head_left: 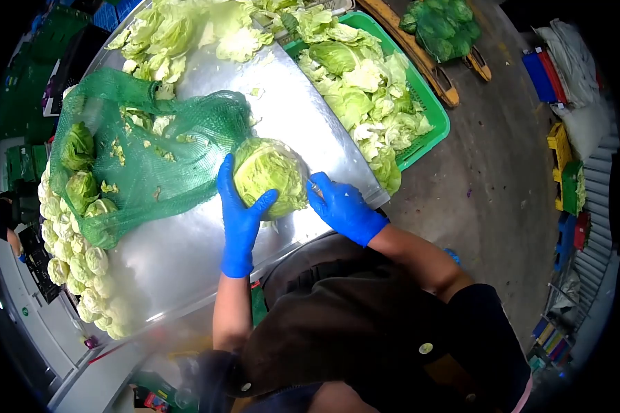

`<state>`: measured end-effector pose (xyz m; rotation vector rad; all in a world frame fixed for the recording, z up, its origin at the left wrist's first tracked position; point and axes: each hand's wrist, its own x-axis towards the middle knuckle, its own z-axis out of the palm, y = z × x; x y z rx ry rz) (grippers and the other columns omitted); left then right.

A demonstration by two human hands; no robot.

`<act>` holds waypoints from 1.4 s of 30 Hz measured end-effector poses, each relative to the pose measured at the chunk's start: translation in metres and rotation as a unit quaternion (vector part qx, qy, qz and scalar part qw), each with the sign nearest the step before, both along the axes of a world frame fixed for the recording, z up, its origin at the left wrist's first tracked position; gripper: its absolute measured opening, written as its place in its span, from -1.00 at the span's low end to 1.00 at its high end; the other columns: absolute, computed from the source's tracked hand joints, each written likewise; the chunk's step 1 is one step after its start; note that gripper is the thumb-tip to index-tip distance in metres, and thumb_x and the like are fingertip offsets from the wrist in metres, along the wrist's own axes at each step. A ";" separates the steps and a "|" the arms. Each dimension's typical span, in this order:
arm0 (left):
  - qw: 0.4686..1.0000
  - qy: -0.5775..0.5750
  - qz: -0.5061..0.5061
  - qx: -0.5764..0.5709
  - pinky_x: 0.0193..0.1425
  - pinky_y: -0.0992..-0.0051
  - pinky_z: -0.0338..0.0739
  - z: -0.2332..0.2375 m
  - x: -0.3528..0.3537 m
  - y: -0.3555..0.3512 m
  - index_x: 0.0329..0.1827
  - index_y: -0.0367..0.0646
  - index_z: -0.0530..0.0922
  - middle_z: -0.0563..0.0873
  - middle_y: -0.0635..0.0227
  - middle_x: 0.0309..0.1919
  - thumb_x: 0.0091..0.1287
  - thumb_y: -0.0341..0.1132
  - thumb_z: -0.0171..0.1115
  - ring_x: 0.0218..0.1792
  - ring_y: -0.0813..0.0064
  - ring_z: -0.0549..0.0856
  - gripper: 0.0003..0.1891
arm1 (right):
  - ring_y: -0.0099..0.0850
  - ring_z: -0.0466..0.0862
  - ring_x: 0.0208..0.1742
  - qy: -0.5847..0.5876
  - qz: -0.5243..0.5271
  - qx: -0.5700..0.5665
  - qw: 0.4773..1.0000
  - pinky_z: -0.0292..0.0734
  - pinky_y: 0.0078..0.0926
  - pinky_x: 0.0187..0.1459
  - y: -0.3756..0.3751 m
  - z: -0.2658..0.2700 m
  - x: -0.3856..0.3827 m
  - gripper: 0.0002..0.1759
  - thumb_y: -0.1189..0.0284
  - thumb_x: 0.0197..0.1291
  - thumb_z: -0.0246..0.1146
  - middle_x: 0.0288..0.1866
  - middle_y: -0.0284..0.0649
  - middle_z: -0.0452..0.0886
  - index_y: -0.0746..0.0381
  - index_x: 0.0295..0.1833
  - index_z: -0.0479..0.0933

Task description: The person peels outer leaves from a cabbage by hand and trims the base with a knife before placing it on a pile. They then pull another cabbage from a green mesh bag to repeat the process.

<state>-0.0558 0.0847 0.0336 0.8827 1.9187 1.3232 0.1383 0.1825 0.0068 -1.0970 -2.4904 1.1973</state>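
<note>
A pale green cabbage (271, 177) rests on the metal table (207, 241) close to its front edge. My left hand (240, 219) grips it from the left, thumb and fingers spread around its side. At the cabbage's right side is my right hand (343, 206), with its fingers curled closed. Something thin seems to show at those fingertips, too small to make out. Both hands wear blue gloves. Just left of the cabbage lies a green mesh net bag (179, 151), with a few cabbages (81, 189) inside it and some leaf scraps.
Trimmed cabbages (76, 255) are piled along the table's left edge. Loose leaves (169, 34) lie at the far end. A green crate (437, 131) full of leaves stands against the right side. Beyond it are a pallet jack (420, 51) and a filled net sack (442, 29).
</note>
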 end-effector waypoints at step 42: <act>0.975 0.213 0.004 0.062 0.55 0.18 0.13 -0.010 0.044 0.012 0.56 -0.21 0.07 0.13 -0.03 0.51 -0.11 -0.04 0.64 0.48 0.06 0.22 0.20 | 0.01 0.70 -0.21 -0.056 -0.029 -0.040 0.997 0.59 -0.14 -0.14 0.015 -0.012 0.021 -0.27 0.37 0.27 0.13 -0.18 0.07 0.67 0.19 0.54 0.13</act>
